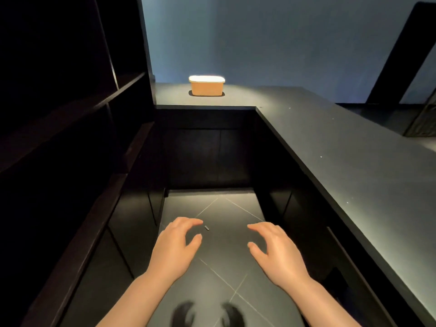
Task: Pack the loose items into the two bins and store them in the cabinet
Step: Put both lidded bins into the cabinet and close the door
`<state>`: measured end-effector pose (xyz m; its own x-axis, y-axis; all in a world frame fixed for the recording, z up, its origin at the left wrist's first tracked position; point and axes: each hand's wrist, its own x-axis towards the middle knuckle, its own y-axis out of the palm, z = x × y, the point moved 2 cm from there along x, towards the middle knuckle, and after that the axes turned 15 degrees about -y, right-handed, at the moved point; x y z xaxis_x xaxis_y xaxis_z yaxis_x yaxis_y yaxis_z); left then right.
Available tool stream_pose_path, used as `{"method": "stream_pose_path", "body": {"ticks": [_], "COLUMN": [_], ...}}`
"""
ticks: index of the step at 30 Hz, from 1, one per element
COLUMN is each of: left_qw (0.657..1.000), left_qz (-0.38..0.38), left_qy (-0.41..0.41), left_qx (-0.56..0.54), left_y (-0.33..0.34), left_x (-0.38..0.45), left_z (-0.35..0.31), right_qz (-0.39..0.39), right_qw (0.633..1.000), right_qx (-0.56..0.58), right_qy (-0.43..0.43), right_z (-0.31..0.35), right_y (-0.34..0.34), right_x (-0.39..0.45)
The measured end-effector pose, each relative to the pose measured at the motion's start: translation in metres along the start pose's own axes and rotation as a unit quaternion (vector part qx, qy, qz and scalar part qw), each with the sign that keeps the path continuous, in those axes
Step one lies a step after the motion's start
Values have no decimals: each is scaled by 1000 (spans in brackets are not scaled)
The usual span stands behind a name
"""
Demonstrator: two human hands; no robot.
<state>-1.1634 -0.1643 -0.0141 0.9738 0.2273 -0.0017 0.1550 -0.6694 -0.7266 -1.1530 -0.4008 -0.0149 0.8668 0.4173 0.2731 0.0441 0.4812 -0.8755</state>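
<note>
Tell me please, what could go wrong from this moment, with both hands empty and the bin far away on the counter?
1. The orange bin stands at the far corner of the dark counter; left hand and right hand hover empty above the floor, so reaching it probably needs a step forward.
2. A small dark object lies on the floor tiles; it could be overlooked or stepped on.
3. The shelves are very dim, so contents are hard to judge.

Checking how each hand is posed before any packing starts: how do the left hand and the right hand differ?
The left hand sits nearer the dark shelving; the right hand sits nearer the black counter. A small dark object on the tiled floor shows just beyond the left hand's fingertips; nothing shows by the right hand. Both are palm-down, fingers loosely curved, holding nothing.
</note>
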Motion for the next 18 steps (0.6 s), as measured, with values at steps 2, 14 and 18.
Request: {"method": "stream_pose_path", "body": {"ticks": [2,14,18], "left_qw": [1000,998,997], "left_qz": [-8,-31,-45], "left_qy": [0,-45,-52], "left_qx": [-2,-18,-36], "left_y": [8,31,35], "left_x": [48,298,394], "left_z": [-9,-50,-41], "right_qz": [-5,20,14], "right_qw": [1000,998,997], "right_qx": [3,15,10], "right_qy": [-10,-61,-75], "right_z": [-22,-132,-157], "right_y": [3,11,32], "right_x": [46,305,397]}}
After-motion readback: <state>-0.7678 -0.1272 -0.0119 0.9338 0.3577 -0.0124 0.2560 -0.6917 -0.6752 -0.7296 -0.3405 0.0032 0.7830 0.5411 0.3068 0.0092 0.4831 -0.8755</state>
